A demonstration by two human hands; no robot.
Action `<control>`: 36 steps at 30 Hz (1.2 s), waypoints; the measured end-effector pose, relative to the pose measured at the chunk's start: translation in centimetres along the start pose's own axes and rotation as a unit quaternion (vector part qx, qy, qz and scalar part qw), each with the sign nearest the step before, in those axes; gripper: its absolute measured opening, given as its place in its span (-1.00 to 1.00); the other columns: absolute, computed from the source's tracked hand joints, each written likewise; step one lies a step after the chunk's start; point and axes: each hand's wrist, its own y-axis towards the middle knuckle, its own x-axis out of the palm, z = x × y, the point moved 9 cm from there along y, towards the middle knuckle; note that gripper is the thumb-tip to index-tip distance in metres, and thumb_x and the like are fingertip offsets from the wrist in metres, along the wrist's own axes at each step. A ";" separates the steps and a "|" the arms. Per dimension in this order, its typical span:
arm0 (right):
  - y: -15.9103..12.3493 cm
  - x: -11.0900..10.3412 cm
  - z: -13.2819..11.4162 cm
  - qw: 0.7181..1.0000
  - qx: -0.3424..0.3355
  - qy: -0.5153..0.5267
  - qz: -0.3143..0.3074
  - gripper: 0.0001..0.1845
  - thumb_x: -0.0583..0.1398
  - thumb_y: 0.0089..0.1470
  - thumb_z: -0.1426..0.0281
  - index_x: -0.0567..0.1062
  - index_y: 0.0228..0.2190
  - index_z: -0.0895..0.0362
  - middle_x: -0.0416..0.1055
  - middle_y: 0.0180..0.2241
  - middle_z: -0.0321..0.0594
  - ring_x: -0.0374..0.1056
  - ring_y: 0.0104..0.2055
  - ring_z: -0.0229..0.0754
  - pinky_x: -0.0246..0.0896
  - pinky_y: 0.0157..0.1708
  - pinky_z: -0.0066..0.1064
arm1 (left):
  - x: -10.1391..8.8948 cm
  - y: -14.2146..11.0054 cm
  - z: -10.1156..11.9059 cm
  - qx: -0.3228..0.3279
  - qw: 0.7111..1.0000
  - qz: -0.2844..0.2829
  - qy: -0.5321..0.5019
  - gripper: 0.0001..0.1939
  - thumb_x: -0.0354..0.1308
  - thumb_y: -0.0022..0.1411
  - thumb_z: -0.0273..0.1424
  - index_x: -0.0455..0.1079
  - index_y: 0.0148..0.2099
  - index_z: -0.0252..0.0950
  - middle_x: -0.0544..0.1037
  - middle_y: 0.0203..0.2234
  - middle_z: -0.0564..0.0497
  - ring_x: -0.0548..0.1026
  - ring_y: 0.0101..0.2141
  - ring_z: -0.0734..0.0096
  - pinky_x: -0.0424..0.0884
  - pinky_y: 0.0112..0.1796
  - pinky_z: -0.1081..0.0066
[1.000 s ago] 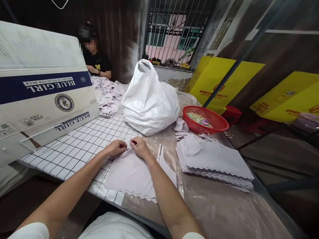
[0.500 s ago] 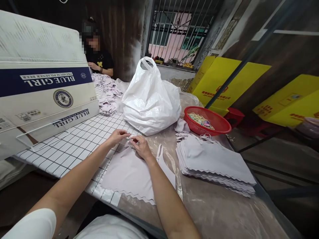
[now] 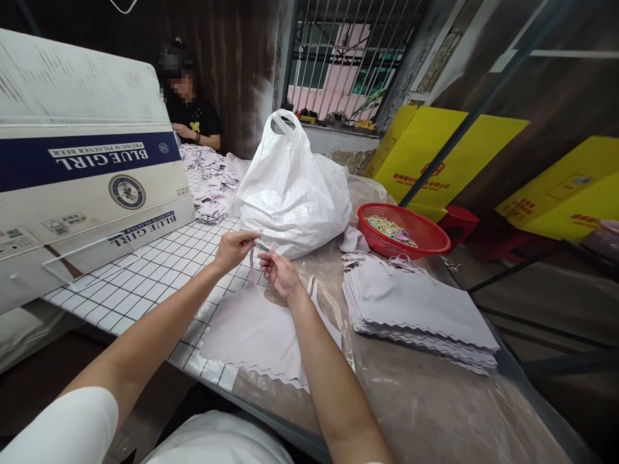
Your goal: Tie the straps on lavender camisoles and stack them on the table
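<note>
Head view: both arms reach forward over the table point(image 3: 145, 283). The left hand point(image 3: 234, 249) and the right hand point(image 3: 277, 272) are lifted, each pinching a thin strap of the pale cloth bag point(image 3: 256, 335), which lies flat below them. Behind, a red basket point(image 3: 425, 240) holds small colorful bits. A white plastic bag point(image 3: 290, 193) sits full and tied.

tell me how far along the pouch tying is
Done, it seems: a heap of small bunched pouches lies at the table's far end, near another person. In hand: the left hand and right hand pinch the drawstrings of one flat lilac pouch. Left: a thick stack of flat pouches beside the red basket.
</note>
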 end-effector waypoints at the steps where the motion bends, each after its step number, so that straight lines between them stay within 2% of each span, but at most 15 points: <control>1: -0.2 0.4 0.1 0.999 0.023 0.037 -0.015 -0.42 0.26 -0.07 -0.13 0.56 -0.37 0.17 0.44 -0.47 -0.23 0.30 -0.49 -0.35 0.18 -0.54 -0.53 | 0.3 -0.8 0.5 0.022 1.000 -0.001 0.014 -0.76 0.16 0.20 -0.31 0.60 -0.18 -0.26 0.67 -0.35 -0.05 0.60 -0.33 0.34 0.52 -0.25 0.37; 3: -0.6 0.9 0.2 0.995 0.057 0.082 -0.029 -0.49 0.35 -0.13 -0.05 0.56 -0.38 0.16 0.45 -0.46 -0.25 0.31 -0.48 -0.36 0.19 -0.53 -0.55 | 0.9 -2.2 1.2 0.058 0.997 -0.004 0.040 -0.78 0.13 0.24 -0.31 0.60 -0.20 -0.22 0.67 -0.33 -0.03 0.60 -0.31 0.35 0.51 -0.24 0.38; 7: -0.7 0.6 0.6 0.995 0.079 0.065 -0.017 -0.59 0.46 -0.23 0.12 0.50 -0.46 0.14 0.41 -0.50 -0.36 0.26 -0.52 -0.41 0.13 -0.58 -0.59 | 1.6 -3.6 1.5 0.099 0.992 -0.012 0.082 -0.76 0.09 0.31 -0.29 0.59 -0.17 -0.18 0.67 -0.28 -0.05 0.60 -0.27 0.36 0.48 -0.25 0.41; 12: -0.7 0.1 0.5 0.995 0.086 0.045 -0.009 -0.59 0.47 -0.26 0.17 0.47 -0.47 0.13 0.37 -0.53 -0.43 0.23 -0.55 -0.44 0.09 -0.58 -0.61 | 1.9 -3.9 2.0 0.144 0.981 -0.030 0.125 -0.73 0.04 0.37 -0.29 0.57 -0.14 -0.18 0.66 -0.26 -0.07 0.60 -0.24 0.36 0.46 -0.24 0.42; 15: -0.8 0.1 -0.3 0.996 0.086 0.032 -0.018 -0.63 0.46 -0.23 0.21 0.46 -0.49 0.14 0.37 -0.54 -0.42 0.22 -0.54 -0.44 0.09 -0.57 -0.60 | 2.1 -4.0 3.0 0.193 0.965 -0.046 0.170 -0.71 -0.01 0.40 -0.32 0.55 -0.13 -0.19 0.65 -0.27 -0.07 0.59 -0.26 0.37 0.46 -0.25 0.42; 18: -1.2 0.2 -1.4 0.996 0.087 0.004 -0.036 -0.66 0.46 -0.23 0.26 0.47 -0.51 0.16 0.39 -0.54 -0.39 0.25 -0.50 -0.41 0.09 -0.52 -0.57 | 2.1 -4.1 3.9 0.211 0.957 -0.045 0.194 -0.71 -0.03 0.41 -0.33 0.54 -0.14 -0.22 0.65 -0.31 -0.06 0.58 -0.29 0.39 0.45 -0.27 0.43; 23: -2.2 -0.2 -1.7 0.996 0.074 -0.044 -0.039 -0.62 0.47 -0.29 0.25 0.43 -0.54 0.15 0.36 -0.54 -0.41 0.29 -0.45 -0.37 0.10 -0.45 -0.53 | 2.7 -5.1 5.8 0.265 0.937 -0.045 0.222 -0.71 -0.05 0.42 -0.39 0.51 -0.18 -0.26 0.61 -0.40 -0.04 0.53 -0.38 0.41 0.42 -0.35 0.45; 27: -3.1 -0.6 -0.7 0.997 0.068 -0.019 -0.024 -0.54 0.48 -0.34 0.18 0.42 -0.49 0.14 0.30 -0.58 -0.46 0.19 -0.52 -0.40 0.04 -0.50 -0.52 | 4.0 -5.8 7.0 0.307 0.914 -0.083 0.252 -0.76 -0.04 0.42 -0.40 0.47 -0.16 -0.26 0.61 -0.38 -0.03 0.51 -0.38 0.41 0.40 -0.37 0.43; 30: -3.9 -0.9 0.0 0.996 0.079 -0.017 -0.036 -0.54 0.48 -0.33 0.18 0.48 -0.42 0.15 0.28 -0.59 -0.46 0.13 -0.54 -0.41 0.03 -0.51 -0.52 | 4.2 -6.3 6.8 0.293 0.918 -0.126 0.234 -0.78 -0.07 0.42 -0.45 0.42 -0.13 -0.27 0.60 -0.34 -0.02 0.50 -0.36 0.40 0.39 -0.34 0.41; 33: -4.9 -1.8 0.7 0.993 0.105 -0.036 -0.027 -0.56 0.46 -0.28 0.18 0.53 -0.36 0.15 0.32 -0.55 -0.42 0.13 -0.54 -0.41 0.05 -0.49 -0.50 | 3.7 -7.3 5.3 0.207 0.944 -0.177 0.187 -0.82 -0.02 0.38 -0.40 0.36 -0.06 -0.29 0.57 -0.29 -0.06 0.48 -0.30 0.35 0.39 -0.29 0.37; 36: -6.0 -2.5 1.5 0.991 0.109 -0.071 -0.018 -0.63 0.42 -0.23 0.17 0.52 -0.42 0.15 0.33 -0.53 -0.41 0.15 -0.51 -0.38 0.08 -0.45 -0.47 | 4.1 -9.8 3.0 0.116 0.941 -0.273 0.164 -0.76 0.16 0.28 -0.22 0.36 -0.16 -0.30 0.51 -0.28 -0.07 0.42 -0.25 0.27 0.35 -0.24 0.31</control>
